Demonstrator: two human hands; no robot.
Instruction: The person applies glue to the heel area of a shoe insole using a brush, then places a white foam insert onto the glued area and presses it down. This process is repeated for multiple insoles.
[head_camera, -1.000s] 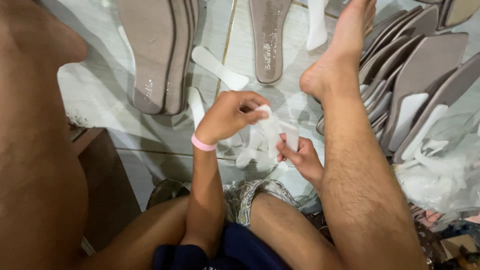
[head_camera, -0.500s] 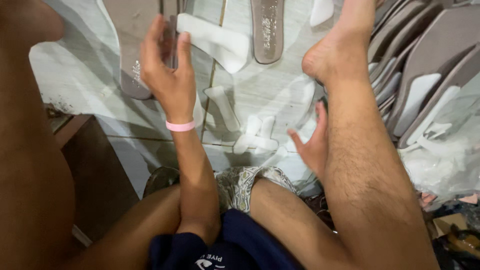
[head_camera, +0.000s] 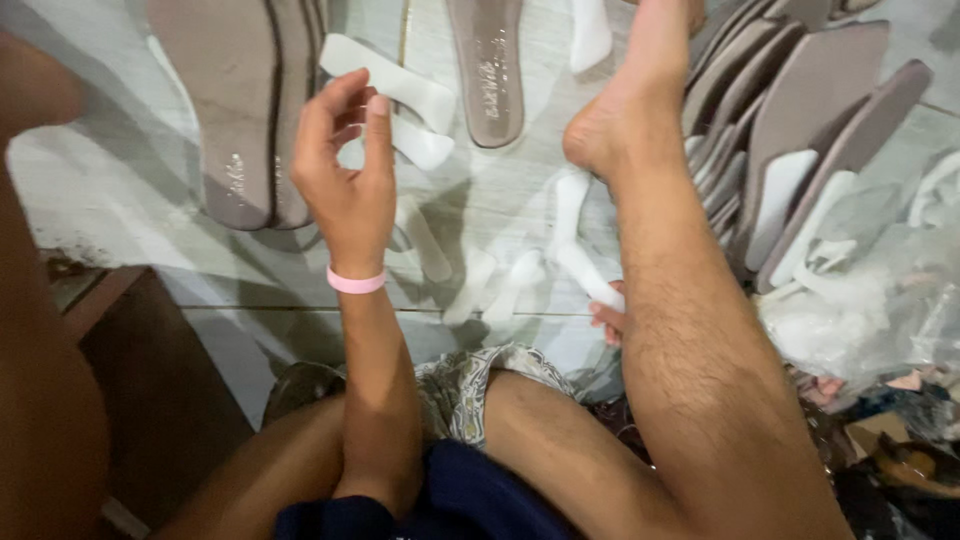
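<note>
My left hand (head_camera: 345, 170), with a pink band at the wrist, hangs above the tiled floor with its fingers loosely curled and apart, holding nothing. Just beyond it lie white foam strips (head_camera: 385, 85) and a pair of taupe shoe insoles (head_camera: 215, 100). Only the fingertips of my right hand (head_camera: 606, 322) show from behind my right leg (head_camera: 680, 300). They touch the near end of a white strip (head_camera: 585, 270), and the leg hides the grip. More white strips (head_camera: 500, 285) lie between my legs.
A single taupe insole (head_camera: 487, 65) lies at the top centre. Overlapping insoles (head_camera: 800, 110) are stacked at the right, above crumpled clear plastic (head_camera: 870, 310). A dark wooden piece (head_camera: 130, 380) sits at the lower left.
A second ago both hands worked white strips together by my leg. The left hand then rose toward the insoles and now hangs a little lower and to the right; the right hand dropped behind the leg.
</note>
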